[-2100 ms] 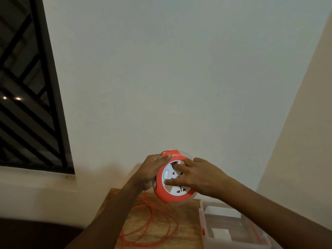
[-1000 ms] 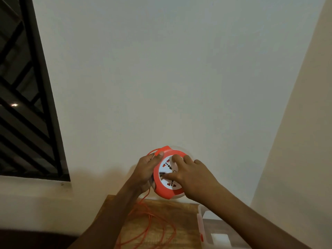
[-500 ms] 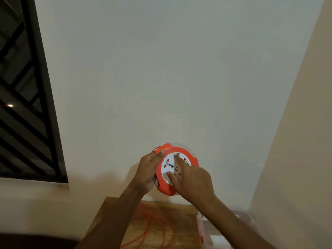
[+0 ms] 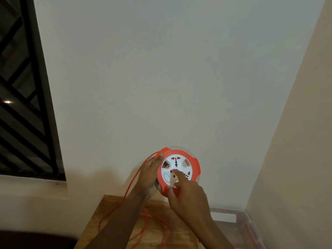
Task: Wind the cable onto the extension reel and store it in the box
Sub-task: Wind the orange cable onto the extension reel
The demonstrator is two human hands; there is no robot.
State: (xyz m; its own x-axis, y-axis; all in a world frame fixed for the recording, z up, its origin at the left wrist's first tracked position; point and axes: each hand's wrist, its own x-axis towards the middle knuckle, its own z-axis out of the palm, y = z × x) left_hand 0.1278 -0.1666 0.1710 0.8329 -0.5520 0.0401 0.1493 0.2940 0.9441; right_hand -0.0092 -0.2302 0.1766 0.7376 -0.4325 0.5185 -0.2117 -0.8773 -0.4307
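Observation:
I hold a round orange extension reel (image 4: pixel 195 166) with a white socket face up in front of the wall. My left hand (image 4: pixel 150 175) grips its left rim, thumb on the front edge. My right hand (image 4: pixel 186 194) pinches the reel's lower part, index finger on the white hub and thumb on the orange rim below. The orange cable (image 4: pixel 133 184) runs from the reel's top left past my left wrist down to loose loops on the wooden table (image 4: pixel 106 209). A clear plastic box (image 4: pixel 240 223) stands open at the lower right.
A dark window with a black grille (image 4: pixel 25 97) fills the left side. The plain wall meets a side wall in a corner at the right, just beyond the box.
The white hub has turned under my right index finger, which slid from the top of the face to the bottom. A strand of cable now stretches taut from the reel's upper left.

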